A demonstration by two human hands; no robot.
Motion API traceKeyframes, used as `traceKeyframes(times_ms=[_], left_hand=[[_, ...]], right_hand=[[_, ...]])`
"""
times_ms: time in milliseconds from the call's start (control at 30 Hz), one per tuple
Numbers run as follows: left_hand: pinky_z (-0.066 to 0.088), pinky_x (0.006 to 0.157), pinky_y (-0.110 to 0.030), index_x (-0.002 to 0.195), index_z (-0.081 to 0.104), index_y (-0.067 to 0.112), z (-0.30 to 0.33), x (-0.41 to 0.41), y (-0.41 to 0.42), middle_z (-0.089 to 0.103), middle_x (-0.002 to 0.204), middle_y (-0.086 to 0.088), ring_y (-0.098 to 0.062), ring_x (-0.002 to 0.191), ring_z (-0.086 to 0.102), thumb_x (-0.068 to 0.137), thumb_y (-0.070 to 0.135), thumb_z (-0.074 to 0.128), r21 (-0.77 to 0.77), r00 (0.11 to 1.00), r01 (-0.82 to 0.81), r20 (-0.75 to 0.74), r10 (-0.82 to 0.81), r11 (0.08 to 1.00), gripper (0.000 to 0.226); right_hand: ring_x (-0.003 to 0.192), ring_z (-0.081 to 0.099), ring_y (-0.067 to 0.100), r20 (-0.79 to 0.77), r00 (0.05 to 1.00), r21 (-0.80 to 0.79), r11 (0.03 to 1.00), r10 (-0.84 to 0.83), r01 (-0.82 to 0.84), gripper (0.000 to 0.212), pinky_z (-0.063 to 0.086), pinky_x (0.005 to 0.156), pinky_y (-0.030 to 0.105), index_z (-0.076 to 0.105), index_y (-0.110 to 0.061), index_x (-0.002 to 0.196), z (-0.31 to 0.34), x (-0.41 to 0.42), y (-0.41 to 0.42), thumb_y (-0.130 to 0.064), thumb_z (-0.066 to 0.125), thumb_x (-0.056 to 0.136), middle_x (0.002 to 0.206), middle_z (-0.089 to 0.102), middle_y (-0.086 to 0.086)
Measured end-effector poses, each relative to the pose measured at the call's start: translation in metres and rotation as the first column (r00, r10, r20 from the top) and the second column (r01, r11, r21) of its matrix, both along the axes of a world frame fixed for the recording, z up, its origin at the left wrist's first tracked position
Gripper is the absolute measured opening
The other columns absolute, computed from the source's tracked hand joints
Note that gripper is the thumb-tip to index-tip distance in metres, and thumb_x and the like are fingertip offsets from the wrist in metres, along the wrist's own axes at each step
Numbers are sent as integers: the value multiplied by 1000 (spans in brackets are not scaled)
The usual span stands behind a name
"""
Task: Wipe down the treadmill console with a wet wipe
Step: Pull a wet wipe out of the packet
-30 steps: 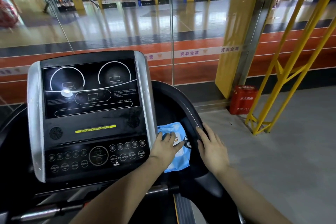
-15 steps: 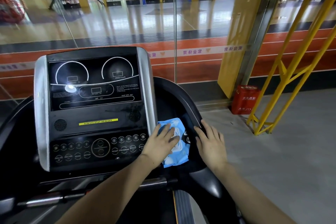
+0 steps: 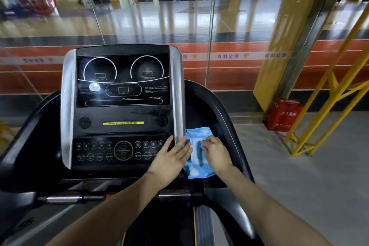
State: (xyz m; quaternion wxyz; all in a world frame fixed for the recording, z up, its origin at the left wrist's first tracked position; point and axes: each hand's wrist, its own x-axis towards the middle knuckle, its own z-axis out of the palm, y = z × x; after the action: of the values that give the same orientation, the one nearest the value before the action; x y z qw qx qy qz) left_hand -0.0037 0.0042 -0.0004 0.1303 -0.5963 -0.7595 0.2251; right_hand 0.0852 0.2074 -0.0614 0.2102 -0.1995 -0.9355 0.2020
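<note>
I stand facing the treadmill console [image 3: 121, 106], and everything here I place against it. It is a tall black panel with a silver strip down each side, tilted back toward a glass wall [image 3: 151, 16] that rises behind it. Its upper part is a dark screen [image 3: 122, 80] with 2 white arcs and a bright spot of reflected light low on the left. Below the screen runs a yellow sticker [image 3: 123, 123], and below that a button panel [image 3: 119, 151] with a round control in the middle and small round keys on both sides. To the right of the console, a black curved tray [image 3: 217, 110] wraps around its side, and farther right on the grey floor stands a yellow metal frame [image 3: 327, 102] with a red box [image 3: 284, 115] between it and the console. In the tray, touching the console's right silver strip at its lower end, lies the blue wet wipe pack [image 3: 197, 136], flat, with a white flap down its middle. My left hand [image 3: 171, 161] lies open and flat, fingers spread, across the lower right corner of the button panel and the silver strip, with its fingertips reaching the left edge of the pack. My right hand [image 3: 214, 152] rests on the right half of the pack with its fingers curled down onto the white flap; I cannot tell whether they pinch the flap or only press on it.
</note>
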Motion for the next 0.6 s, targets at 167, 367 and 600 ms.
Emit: traceKeyframes(times_ms=[167, 367, 600], left_hand=[[-9, 124, -67, 164, -9, 11, 0, 1, -1, -11, 175, -9, -32, 154, -31, 110, 25, 32, -19, 999, -39, 22, 40, 999, 69], [-6, 124, -68, 164, -8, 11, -8, -3, -1, -10, 175, -9, -30, 154, -32, 107, 20, 40, 16, 997, -47, 61, 45, 999, 75], [-4, 124, -69, 164, -9, 11, -12, -4, -3, -12, 175, -11, -32, 154, -33, 106, 18, 43, 34, 998, -39, 48, 37, 999, 78]], right_hand=[[104, 58, 22, 30, 1000, -17, 1000, -4, 5, 19, 52, 86, 32, 77, -4, 95, 4, -6, 1, -9, 61, 104, 107, 65, 6], [86, 57, 21, -12, 995, 41, 995, 95, -95, 13, 55, 79, 34, 70, -11, 85, 0, 26, -11, -4, 69, 96, 88, 66, -1], [79, 62, 21, 140, 987, 20, 997, 77, -81, 36, 56, 71, 36, 74, -13, 83, -5, 37, -19, -35, 53, 101, 79, 70, 2]])
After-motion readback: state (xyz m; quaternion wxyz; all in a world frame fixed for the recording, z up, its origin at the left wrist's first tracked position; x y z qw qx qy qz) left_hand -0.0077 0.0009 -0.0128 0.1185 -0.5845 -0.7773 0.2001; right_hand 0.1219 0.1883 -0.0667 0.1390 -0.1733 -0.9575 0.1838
